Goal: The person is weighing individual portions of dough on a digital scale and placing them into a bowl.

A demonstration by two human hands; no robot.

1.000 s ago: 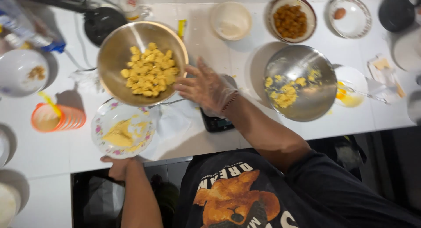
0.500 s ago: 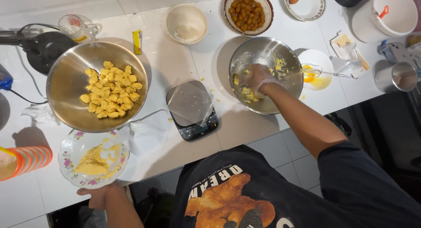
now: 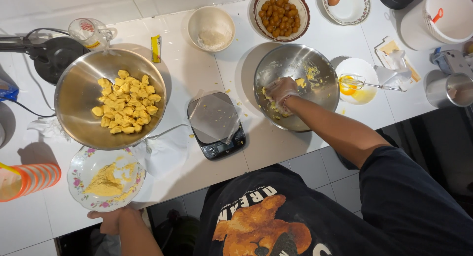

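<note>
Steel mixing bowl [image 3: 315, 71]: sits on the white counter [image 3: 197, 54], just right of the kitchen scale [image 3: 217, 125]; holds scraps of yellow dough [image 3: 276, 107] along its near-left wall.
Right hand [image 3: 280, 90]: gloved, reaches down into the steel mixing bowl, fingers curled onto the yellow dough; how firmly it grips cannot be told.
Left hand [image 3: 114, 219]: well to the near-left of the scale, at the counter's front edge, fingers holding the near rim of the floral plate [image 3: 84, 170].
Floral plate: carries a heap of yellow crumbs [image 3: 106, 182].
Large steel bowl [image 3: 79, 118]: left of the scale, touching the floral plate's far rim, filled with yellow dough pieces [image 3: 126, 102].
Whisk [image 3: 364, 82]: right of the scale, beyond the mixing bowl, resting on a white dish [image 3: 362, 66] with egg yolk.
Brown balls bowl [image 3: 281, 9]: far side of the scale.
</note>
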